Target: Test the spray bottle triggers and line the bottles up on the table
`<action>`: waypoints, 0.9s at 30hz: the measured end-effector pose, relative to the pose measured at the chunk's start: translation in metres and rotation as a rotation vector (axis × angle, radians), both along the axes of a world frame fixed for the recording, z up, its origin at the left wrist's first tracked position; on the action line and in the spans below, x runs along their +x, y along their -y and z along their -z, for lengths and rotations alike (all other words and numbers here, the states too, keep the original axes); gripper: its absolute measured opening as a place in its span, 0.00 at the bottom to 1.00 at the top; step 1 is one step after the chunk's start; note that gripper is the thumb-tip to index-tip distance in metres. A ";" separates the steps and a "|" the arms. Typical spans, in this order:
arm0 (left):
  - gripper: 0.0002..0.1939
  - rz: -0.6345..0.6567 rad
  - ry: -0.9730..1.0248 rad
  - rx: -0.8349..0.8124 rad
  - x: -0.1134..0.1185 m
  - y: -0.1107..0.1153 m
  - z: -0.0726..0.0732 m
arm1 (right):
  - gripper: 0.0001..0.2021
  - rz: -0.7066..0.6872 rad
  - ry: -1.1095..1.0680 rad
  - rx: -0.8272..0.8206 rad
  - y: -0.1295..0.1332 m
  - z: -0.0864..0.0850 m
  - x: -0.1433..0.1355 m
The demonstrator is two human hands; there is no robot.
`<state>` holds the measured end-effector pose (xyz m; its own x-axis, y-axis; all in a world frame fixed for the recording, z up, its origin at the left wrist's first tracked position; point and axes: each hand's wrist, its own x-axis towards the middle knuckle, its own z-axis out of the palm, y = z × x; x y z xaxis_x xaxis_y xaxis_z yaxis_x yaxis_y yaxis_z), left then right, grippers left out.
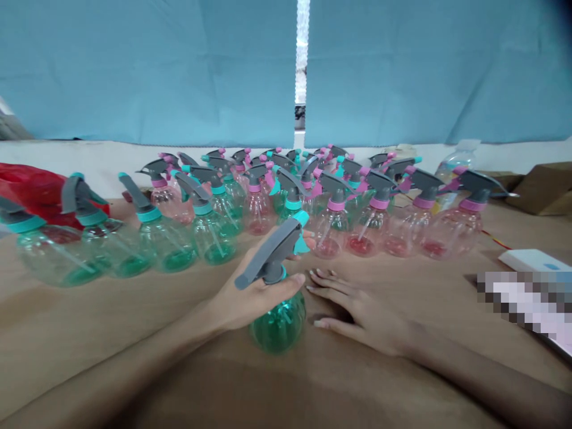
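Observation:
A green spray bottle (279,325) with a grey and teal trigger head stands upright on the brown table (214,381), near the middle. Around its neck wraps my left hand (254,298), thumb in front and the other fingers partly hidden behind the spray head. Just right of the bottle, my right hand (357,310) lies on the table with its fingers spread, holding nothing and apart from the bottle. Beyond both hands stand several more spray bottles, green ones with teal collars (217,238) and pink ones with pink collars (330,229).
A red plastic bag (40,185) lies behind the left bottles. On the right are a white device (531,261), a pixelated flat object (527,304), a brown cardboard box (547,189) and a large clear bottle (460,158). A blue cloth (156,71) hangs behind.

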<state>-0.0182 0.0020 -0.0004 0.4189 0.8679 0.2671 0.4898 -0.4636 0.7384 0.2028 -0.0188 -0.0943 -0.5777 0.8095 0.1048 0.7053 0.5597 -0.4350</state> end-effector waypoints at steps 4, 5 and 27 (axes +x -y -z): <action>0.26 0.104 0.071 -0.121 0.005 0.002 -0.005 | 0.32 -0.002 0.001 -0.002 0.000 0.000 0.000; 0.26 0.112 0.081 -0.120 0.005 0.002 -0.005 | 0.32 -0.001 -0.007 -0.003 0.000 0.000 0.000; 0.23 -0.063 -0.003 0.116 -0.009 0.003 -0.002 | 0.29 0.106 -0.161 0.142 0.018 -0.052 -0.032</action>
<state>-0.0269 -0.0014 0.0020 0.3651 0.8560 0.3659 0.5226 -0.5138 0.6804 0.1711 -0.0371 -0.0428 -0.4570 0.8352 0.3059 0.6912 0.5499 -0.4689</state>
